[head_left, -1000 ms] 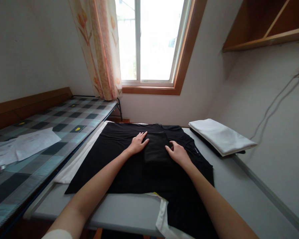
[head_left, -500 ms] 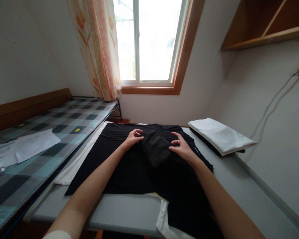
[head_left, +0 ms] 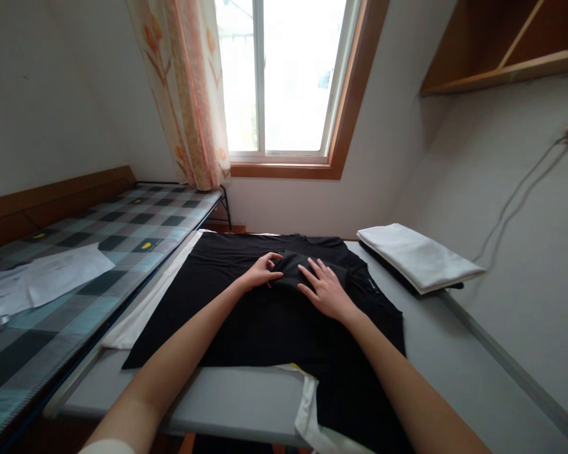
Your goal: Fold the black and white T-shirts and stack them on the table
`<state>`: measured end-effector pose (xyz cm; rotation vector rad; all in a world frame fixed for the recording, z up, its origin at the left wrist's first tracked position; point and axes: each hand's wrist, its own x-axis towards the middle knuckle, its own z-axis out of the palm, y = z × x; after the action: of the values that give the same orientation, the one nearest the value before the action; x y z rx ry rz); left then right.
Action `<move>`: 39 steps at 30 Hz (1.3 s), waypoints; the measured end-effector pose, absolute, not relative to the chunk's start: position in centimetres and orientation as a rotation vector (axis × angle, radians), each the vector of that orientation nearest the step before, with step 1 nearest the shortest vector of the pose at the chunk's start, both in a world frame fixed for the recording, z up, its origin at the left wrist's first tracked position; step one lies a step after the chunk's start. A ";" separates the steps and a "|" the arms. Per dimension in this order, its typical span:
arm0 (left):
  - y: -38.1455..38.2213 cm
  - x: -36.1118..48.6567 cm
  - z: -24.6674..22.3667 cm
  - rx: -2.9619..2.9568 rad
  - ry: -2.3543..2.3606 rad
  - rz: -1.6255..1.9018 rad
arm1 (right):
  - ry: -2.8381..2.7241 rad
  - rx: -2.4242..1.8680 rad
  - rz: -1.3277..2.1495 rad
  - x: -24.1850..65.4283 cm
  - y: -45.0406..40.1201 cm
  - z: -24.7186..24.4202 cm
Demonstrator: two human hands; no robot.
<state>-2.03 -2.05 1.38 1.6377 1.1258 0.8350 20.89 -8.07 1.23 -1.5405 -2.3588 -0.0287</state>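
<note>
A black garment (head_left: 246, 328) lies spread over a grey table (head_left: 246, 397), with white cloth (head_left: 307, 407) showing from under its edges. On top of it sits a smaller dark cloth piece (head_left: 291, 261). My left hand (head_left: 261, 272) is at the left edge of that piece, its thumb and fingers curved but apart. My right hand (head_left: 326, 290) rests on the right part of the dark piece, palm down with fingers spread. What lies beneath the right palm is hidden.
Folded white cloth (head_left: 419, 258) lies on a dark item at the table's right. Left of the table stands a bed with a checked mattress (head_left: 170, 221), bearing papers (head_left: 52, 277). A curtain (head_left: 189, 94) hangs by the window; a cable (head_left: 515, 195) runs down the right wall.
My right hand has moved left and come down onto the dark piece, which now lies flatter. My left hand has shifted slightly right and down.
</note>
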 end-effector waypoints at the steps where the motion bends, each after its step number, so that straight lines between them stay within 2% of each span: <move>1: -2.0 -2.1 1.3 1.642 1.120 0.829 | -2.408 -1.586 -0.005 20.7 -8.3 1.0; 6: -1.7 -2.0 0.9 1.810 1.201 0.789 | -2.463 -1.693 0.026 20.3 -8.9 0.2; 11: -3.4 -0.3 1.8 2.260 1.513 1.024 | -2.337 -1.511 0.286 21.1 -8.3 0.9; 14: -5.0 0.9 2.5 2.615 1.220 0.931 | -2.091 -1.373 0.444 22.7 -7.5 2.2; 18: -6.5 1.9 2.3 2.949 0.727 0.674 | -1.710 -1.615 0.399 25.5 -6.9 3.7; 24: -7.0 3.0 1.0 3.226 0.664 0.630 | -1.622 -1.820 0.588 28.0 -6.8 4.5; 28: -7.3 3.8 0.7 3.241 0.823 0.643 | -1.623 -1.863 0.869 28.8 -6.8 4.7; 34: -7.4 3.9 0.7 2.921 1.087 0.919 | -1.545 -2.031 1.187 29.1 -7.2 5.2; 39: -7.7 3.9 0.5 2.902 1.011 0.947 | -1.278 -1.869 1.293 27.6 -7.6 4.9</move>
<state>3.91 -7.74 0.51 2.9020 1.0113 0.9472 27.57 -7.61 4.88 -1.8685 -1.2778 1.2928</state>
